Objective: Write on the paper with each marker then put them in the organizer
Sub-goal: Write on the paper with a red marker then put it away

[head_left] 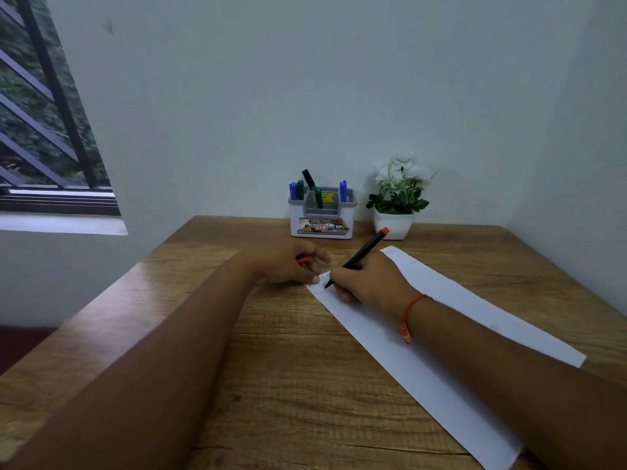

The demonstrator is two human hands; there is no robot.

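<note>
A white sheet of paper lies slantwise on the wooden table. My right hand grips a black marker with a red end, its tip touching the paper's far left corner, where small writing shows. My left hand rests at that corner, its fingertips on the paper edge, curled over something red, apparently the marker's cap. At the back stands a white and grey organizer holding several markers: blue, green and black.
A potted plant with white flowers stands right of the organizer against the wall. A window with bars is at the left. The table's left edge drops off near my left forearm. A wall closes the right side.
</note>
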